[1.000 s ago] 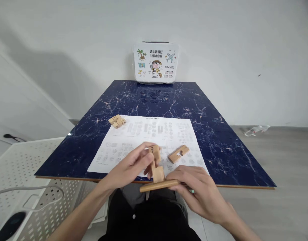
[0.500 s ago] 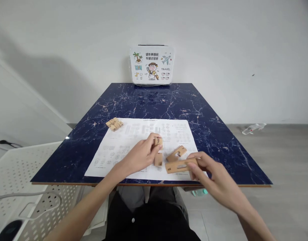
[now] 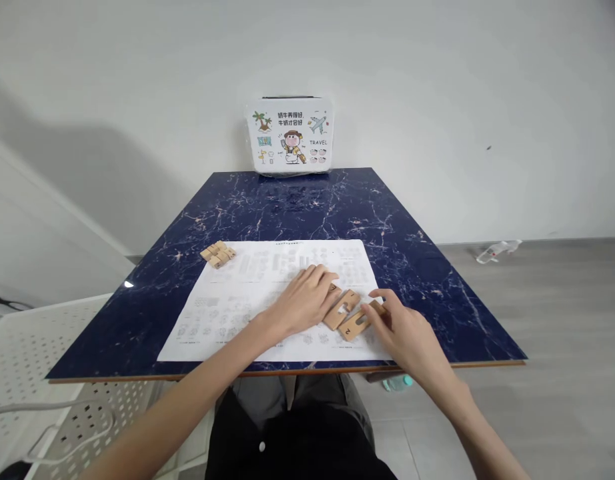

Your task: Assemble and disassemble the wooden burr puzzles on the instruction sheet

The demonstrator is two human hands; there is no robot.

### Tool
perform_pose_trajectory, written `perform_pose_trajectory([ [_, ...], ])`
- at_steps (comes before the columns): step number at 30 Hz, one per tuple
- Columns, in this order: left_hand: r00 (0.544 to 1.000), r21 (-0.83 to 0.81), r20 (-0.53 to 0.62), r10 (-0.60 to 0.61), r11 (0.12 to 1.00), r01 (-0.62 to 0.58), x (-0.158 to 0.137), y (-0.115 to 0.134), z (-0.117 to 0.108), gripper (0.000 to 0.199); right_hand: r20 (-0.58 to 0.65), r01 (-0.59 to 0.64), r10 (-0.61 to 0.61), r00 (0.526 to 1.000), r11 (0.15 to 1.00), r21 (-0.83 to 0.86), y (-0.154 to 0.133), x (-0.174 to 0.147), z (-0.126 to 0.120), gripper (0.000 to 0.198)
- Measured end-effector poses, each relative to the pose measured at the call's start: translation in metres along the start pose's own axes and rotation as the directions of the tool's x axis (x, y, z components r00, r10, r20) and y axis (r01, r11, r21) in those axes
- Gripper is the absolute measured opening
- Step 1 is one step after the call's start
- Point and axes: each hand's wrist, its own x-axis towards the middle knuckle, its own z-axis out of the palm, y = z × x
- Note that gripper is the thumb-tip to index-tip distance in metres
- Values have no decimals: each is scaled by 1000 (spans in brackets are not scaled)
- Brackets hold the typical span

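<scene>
A smooth pale wall (image 3: pixel 417 100) rises behind a square tabletop (image 3: pixel 297 207), glossy dark blue with white marbled veining and a thin brown edge. A white rack (image 3: pixel 95 327), pierced with small holes, stands at the left. On the tabletop lies a thin, slightly wrinkled white sheet (image 3: pixel 227 287) printed with faint grey diagrams, and at the far edge stands a white case (image 3: pixel 290 107) with rounded corners, cartoon prints and a clear wrap. Three oblong wooden blocks, pale brown and smooth, lie slantwise side by side on the sheet's right part. The left grip (image 3: pixel 308 299) is draped over the left block (image 3: pixel 333 289), hiding most of it; whether it clasps the wood cannot be told. The middle block (image 3: pixel 332 320) has an irregular cut-out through its centre. The right grip (image 3: pixel 395 320) is narrow, thumb and fingers about the far end of the right block (image 3: pixel 350 329), which is slotted and marked 2; whether they pinch it is unclear. A compact cluster (image 3: pixel 218 255) of small wooden pieces sits at the sheet's far left corner. Half a second earlier the right block was raised above the sheet, and the left one was held apart from the middle one; now both flank it, lying low.
</scene>
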Motion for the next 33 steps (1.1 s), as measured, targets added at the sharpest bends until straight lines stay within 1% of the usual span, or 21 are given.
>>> perform_pose_trajectory([
  [3, 991, -115, -23, 135, 984, -137, -2, 7, 2, 36, -89, 18, -25, 996, 996, -84, 2, -1, 7, 43],
  [5, 983, -158, 2, 183, 971, -181, -2, 13, 4, 51, -109, 21, -30, 994, 997, -78, 4, -1, 9, 44],
  [7, 978, -149, 28, 206, 969, -199, -1, 18, 10, 64, -118, 16, -23, 993, 998, -56, 7, 1, 9, 43],
  [8, 976, -134, 30, 216, 968, -210, -1, 21, 13, 64, -123, 16, -21, 992, 999, -46, 8, 1, 9, 43],
  [11, 974, -68, 13, 228, 972, -226, 1, 26, 23, 52, -135, 34, -39, 990, 999, -39, 12, 2, 10, 40],
  [14, 982, -6, 22, 186, 983, -186, -2, 20, 26, 51, -152, 73, -80, 985, 996, -52, 13, 0, 12, 39],
  [17, 987, 27, 81, 138, 990, -140, -15, -4, 13, 56, -166, 97, -107, 980, 993, -64, 14, -2, 14, 40],
  [20, 986, 54, 134, 102, 992, -110, -39, -39, -9, 60, -163, 108, -119, 979, 991, -78, 14, -4, 15, 40],
  [24, 998, 119, 62, 5, 993, -12, -81, -81, -36, 57, -163, 103, -112, 980, 992, -67, 13, -5, 14, 37],
  [26, 999, 153, 51, -1, 988, -7, -100, -95, -45, 55, -153, 98, -106, 983, 994, -56, 13, -5, 14, 36],
  [28, 998, 182, 64, 15, 983, -26, -117, -107, -53, 54, -134, 94, -100, 986, 994, -50, 14, -6, 14, 36],
  [33, 997, 232, 6, 79, 969, -78, -151, -131, -69, 55, -90, 69, -72, 993, 997, -37, 16, -6, 14, 37],
])
